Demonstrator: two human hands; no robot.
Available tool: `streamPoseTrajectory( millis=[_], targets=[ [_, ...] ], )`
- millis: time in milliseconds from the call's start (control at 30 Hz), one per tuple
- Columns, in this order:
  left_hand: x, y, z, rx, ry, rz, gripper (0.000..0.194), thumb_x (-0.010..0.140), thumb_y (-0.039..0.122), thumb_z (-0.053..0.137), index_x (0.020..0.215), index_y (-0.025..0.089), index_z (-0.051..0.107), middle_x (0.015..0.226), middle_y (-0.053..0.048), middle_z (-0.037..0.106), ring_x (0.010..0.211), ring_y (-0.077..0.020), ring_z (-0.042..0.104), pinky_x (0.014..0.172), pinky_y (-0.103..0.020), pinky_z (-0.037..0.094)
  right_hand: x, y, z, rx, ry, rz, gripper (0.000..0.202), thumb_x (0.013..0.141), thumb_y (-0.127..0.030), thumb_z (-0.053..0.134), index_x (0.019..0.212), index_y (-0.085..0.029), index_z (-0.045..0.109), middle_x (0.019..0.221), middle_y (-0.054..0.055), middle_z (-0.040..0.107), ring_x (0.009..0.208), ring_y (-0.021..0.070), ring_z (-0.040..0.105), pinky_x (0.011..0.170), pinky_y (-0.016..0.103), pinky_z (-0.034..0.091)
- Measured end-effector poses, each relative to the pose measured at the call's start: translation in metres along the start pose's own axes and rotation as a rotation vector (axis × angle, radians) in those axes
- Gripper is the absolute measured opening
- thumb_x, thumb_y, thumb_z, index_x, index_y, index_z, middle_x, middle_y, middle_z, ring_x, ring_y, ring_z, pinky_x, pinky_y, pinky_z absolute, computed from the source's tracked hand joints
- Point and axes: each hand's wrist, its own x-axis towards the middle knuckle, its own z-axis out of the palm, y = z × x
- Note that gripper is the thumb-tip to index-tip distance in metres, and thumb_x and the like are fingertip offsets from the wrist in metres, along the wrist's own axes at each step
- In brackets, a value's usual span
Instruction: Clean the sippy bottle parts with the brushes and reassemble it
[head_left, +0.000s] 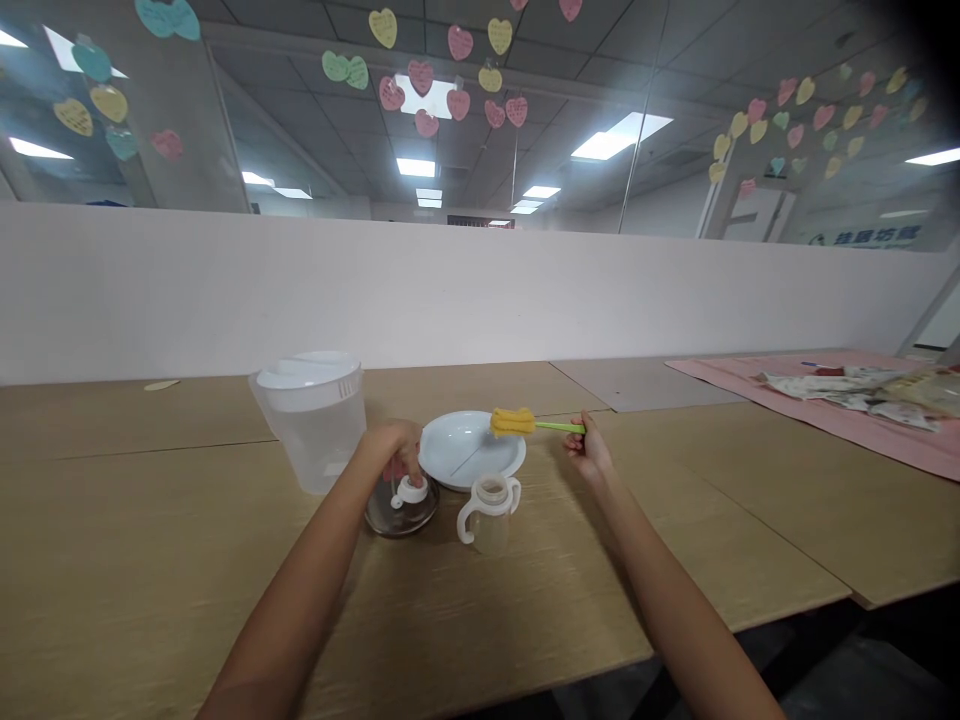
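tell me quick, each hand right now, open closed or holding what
Left hand: fingers at the white cap; whether they grip it cannot be told.
Right hand: closed, holding the yellow-headed brush by its green handle.

You have blown-out white ceiling panels (622,136) glaring in the glass (570,60) across the top of the frame, while the bench (187,580) below is lit evenly but rather dimly, with soft shadows beside your forearms (667,590). You get a faint sheen on the white dish (454,440), and fine detail looks soft. Wide-angle distortion stretches your view at the sides, and the upper right corner falls to black.
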Motion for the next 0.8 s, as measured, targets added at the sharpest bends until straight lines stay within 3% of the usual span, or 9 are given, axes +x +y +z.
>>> streamPoseTrajectory(
  millis=[100,233,467,800],
  targets=[
    [0.006,-0.013,-0.002,-0.031,-0.11,-0.088,0.035,0.038,0.016,0.074,0.071,0.015,0.062,0.059,-0.007,0.066,0.059,-0.0241,0.063,0.054,-0.034,0.052,0.0,0.0,-0.001,-0.005,0.007,0.007,0.025,0.079,-0.037,0.052,0.064,-0.018,0.045,0.036,-0.012,0.027,0.027,0.0003,0.023,0.027,0.01,0.023],
    [0.014,-0.025,-0.001,-0.048,-0.184,-0.143,0.016,0.045,0.018,0.071,0.051,0.015,0.057,0.059,-0.009,0.066,0.066,-0.0246,0.063,0.057,-0.032,0.052,0.0,0.0,-0.001,-0.002,0.02,0.019,0.024,0.079,-0.034,0.052,0.063,-0.018,0.045,0.037,-0.011,0.027,0.027,0.0003,0.024,0.027,0.01,0.023],
    [0.026,-0.026,0.009,-0.036,-0.306,-0.198,0.013,0.05,0.021,0.068,0.047,0.016,0.057,0.057,-0.012,0.065,0.069,-0.0261,0.064,0.061,-0.034,0.053,0.0,0.0,0.0,0.005,0.053,0.056,0.02,0.08,-0.027,0.049,0.063,-0.017,0.044,0.037,-0.011,0.028,0.027,0.0002,0.023,0.026,0.01,0.022],
    [0.03,-0.035,0.008,-0.009,-0.305,-0.28,0.013,0.049,0.023,0.07,0.048,0.017,0.058,0.057,-0.013,0.065,0.068,-0.0288,0.064,0.056,-0.035,0.053,-0.001,-0.002,-0.002,0.014,0.112,0.106,0.023,0.083,-0.026,0.044,0.062,-0.019,0.041,0.035,-0.011,0.026,0.026,0.0006,0.022,0.026,0.009,0.022]
  ],
)
